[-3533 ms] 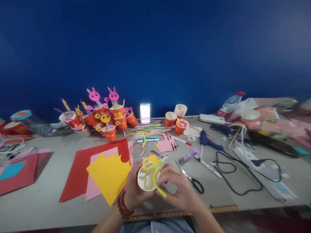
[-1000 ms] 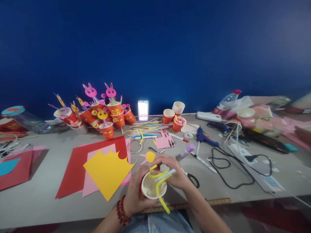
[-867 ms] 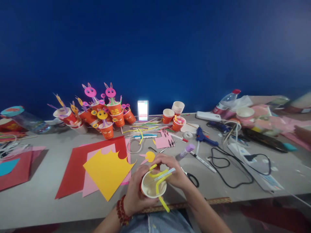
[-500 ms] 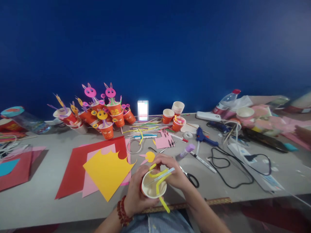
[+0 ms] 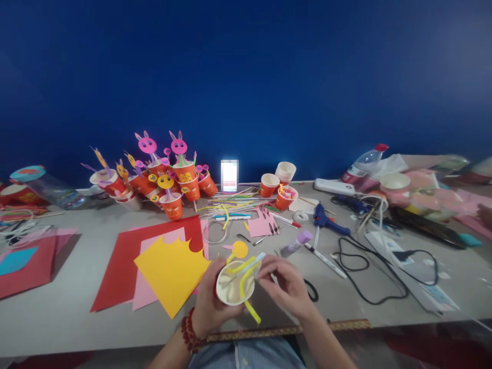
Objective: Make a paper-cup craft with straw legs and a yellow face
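My left hand [image 5: 213, 300] is wrapped round a paper cup [image 5: 226, 300], whose open white mouth tilts up toward me. Yellow bendy straws [image 5: 251, 311] stick through and out of the cup, and a pale translucent straw [image 5: 258, 258] lies across its mouth. At the rim's right side, my right hand [image 5: 286, 287] has thumb and forefinger pinched together; whatever they hold, if anything, is too small to make out. Just beyond the cup lies a yellow paper disc [image 5: 240, 249]. Scissors [image 5: 312, 290] lie partly hidden behind my right hand.
Yellow paper [image 5: 172, 274] lies over pink and red sheets on the left. Decorated cups [image 5: 171, 205] stand at the back left. A glue stick [image 5: 298, 242], a marker [image 5: 326, 261], a blue glue gun [image 5: 328, 221] and a power strip [image 5: 407, 271] with cords lie rightward.
My right hand has drawn off the cup's far side to the right, its fingers now pinched by the rim. The cup in my left hand has shifted slightly left.
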The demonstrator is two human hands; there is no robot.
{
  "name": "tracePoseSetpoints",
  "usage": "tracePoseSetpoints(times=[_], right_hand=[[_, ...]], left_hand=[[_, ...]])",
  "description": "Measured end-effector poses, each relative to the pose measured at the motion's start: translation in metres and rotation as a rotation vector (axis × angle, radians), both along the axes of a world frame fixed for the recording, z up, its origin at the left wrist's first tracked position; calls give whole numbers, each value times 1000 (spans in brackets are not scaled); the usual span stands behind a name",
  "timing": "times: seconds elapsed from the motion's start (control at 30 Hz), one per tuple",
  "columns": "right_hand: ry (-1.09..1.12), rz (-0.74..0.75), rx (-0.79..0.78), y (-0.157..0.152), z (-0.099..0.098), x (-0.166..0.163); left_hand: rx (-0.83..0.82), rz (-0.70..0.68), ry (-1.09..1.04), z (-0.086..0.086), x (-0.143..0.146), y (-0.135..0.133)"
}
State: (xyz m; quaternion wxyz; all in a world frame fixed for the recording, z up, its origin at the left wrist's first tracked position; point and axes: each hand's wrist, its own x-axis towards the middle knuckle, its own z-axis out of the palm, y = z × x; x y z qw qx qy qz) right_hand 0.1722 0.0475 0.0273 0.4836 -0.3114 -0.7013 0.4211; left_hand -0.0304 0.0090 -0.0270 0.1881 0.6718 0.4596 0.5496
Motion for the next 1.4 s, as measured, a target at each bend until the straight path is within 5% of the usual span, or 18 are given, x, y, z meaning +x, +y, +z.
tracePoseSetpoints(times=[0.1,0.3,0.53,1.4], right_hand=[[-190,137,77,-12,10,2],[-299,161,135,-16,16,-5],[-223,35,126,-18,2,-8],[28,78,-27,-13,-21,-15]], left_hand=[[38,19,15,0,-2,1],[64,16,29,2,1,3],[54,79,21,12,4,1],[-12,137,30,3,11,-5]])
